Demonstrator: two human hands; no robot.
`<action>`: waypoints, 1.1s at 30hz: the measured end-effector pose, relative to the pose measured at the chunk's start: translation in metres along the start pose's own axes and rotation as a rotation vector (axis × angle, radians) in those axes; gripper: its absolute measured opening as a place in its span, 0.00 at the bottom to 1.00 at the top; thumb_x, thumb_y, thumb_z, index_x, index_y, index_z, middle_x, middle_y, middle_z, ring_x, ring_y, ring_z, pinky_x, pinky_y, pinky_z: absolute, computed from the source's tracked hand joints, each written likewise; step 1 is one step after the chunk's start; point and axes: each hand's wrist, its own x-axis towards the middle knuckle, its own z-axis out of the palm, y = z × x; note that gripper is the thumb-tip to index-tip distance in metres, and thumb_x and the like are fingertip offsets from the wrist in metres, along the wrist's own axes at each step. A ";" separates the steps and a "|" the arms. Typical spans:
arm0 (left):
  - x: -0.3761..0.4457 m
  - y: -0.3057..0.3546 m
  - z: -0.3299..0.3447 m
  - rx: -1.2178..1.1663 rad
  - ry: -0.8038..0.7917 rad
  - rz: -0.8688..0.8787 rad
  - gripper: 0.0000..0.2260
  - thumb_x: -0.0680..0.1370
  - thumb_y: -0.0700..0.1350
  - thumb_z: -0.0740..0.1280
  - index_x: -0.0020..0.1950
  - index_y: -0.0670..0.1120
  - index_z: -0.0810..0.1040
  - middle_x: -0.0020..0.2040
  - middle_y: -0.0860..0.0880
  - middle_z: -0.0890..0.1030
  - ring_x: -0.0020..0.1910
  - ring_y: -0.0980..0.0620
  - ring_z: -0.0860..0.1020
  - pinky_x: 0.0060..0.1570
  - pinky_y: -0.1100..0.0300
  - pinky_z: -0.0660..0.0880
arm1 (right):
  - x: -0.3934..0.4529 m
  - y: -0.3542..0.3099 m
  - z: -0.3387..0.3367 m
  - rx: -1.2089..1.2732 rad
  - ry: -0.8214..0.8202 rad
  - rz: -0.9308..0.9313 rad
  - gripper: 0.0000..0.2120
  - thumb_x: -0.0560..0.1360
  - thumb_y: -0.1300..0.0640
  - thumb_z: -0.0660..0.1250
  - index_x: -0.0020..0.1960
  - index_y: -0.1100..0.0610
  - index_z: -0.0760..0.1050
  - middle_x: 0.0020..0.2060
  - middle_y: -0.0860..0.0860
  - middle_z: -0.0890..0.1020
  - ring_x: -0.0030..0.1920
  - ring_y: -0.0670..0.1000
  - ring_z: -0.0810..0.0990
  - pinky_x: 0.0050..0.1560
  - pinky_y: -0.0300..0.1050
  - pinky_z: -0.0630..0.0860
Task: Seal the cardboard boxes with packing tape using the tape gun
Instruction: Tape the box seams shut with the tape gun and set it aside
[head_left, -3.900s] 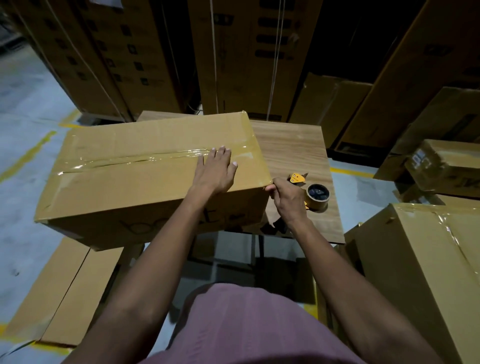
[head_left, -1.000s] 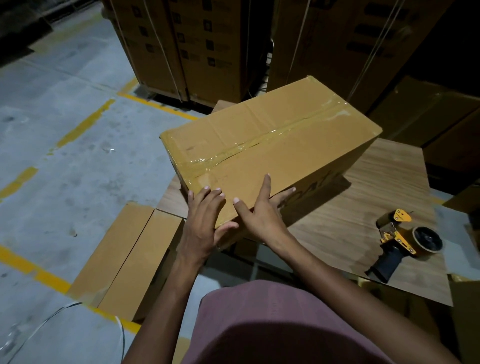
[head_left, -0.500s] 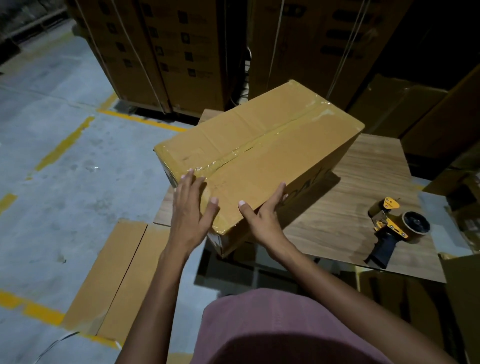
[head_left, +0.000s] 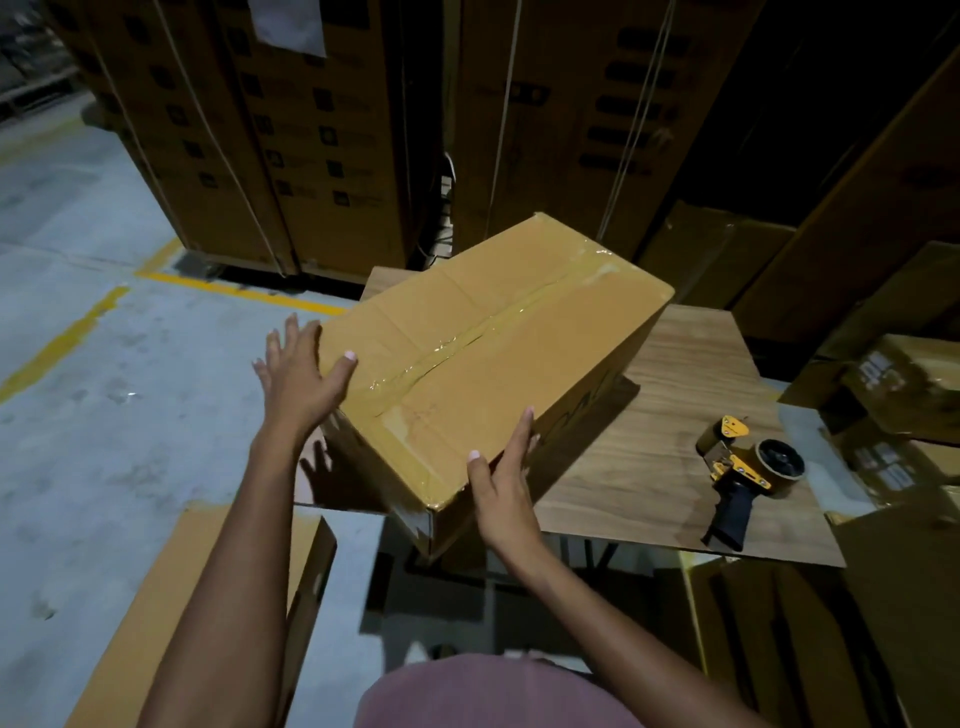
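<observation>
Both hands (head_left: 402, 431), fingers straight, press the taped box (head_left: 498, 353).

Strapped cartons (head_left: 291, 130) stand stacked behind a wooden table (head_left: 670, 467), and flattened cardboard (head_left: 171, 613) lies on the yellow-lined floor (head_left: 78, 415).
</observation>
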 end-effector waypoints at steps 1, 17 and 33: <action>0.005 -0.001 -0.003 -0.036 -0.001 -0.030 0.31 0.81 0.57 0.65 0.80 0.48 0.61 0.83 0.45 0.54 0.81 0.38 0.52 0.76 0.34 0.48 | -0.002 -0.001 0.001 0.001 0.013 0.004 0.39 0.87 0.46 0.55 0.75 0.39 0.22 0.82 0.52 0.36 0.83 0.56 0.38 0.81 0.63 0.50; -0.098 0.062 0.015 -0.150 0.233 -0.212 0.17 0.83 0.49 0.63 0.70 0.44 0.73 0.63 0.40 0.77 0.62 0.37 0.75 0.57 0.45 0.73 | 0.030 0.035 -0.082 0.109 0.297 0.321 0.27 0.87 0.53 0.55 0.83 0.57 0.54 0.76 0.57 0.70 0.74 0.61 0.70 0.74 0.53 0.66; -0.074 0.094 0.034 -0.753 -0.641 -0.124 0.35 0.80 0.65 0.60 0.75 0.39 0.70 0.66 0.48 0.81 0.71 0.50 0.73 0.72 0.49 0.68 | -0.022 0.058 -0.148 -0.092 0.248 0.427 0.26 0.83 0.47 0.64 0.78 0.54 0.65 0.69 0.52 0.77 0.68 0.57 0.75 0.66 0.53 0.73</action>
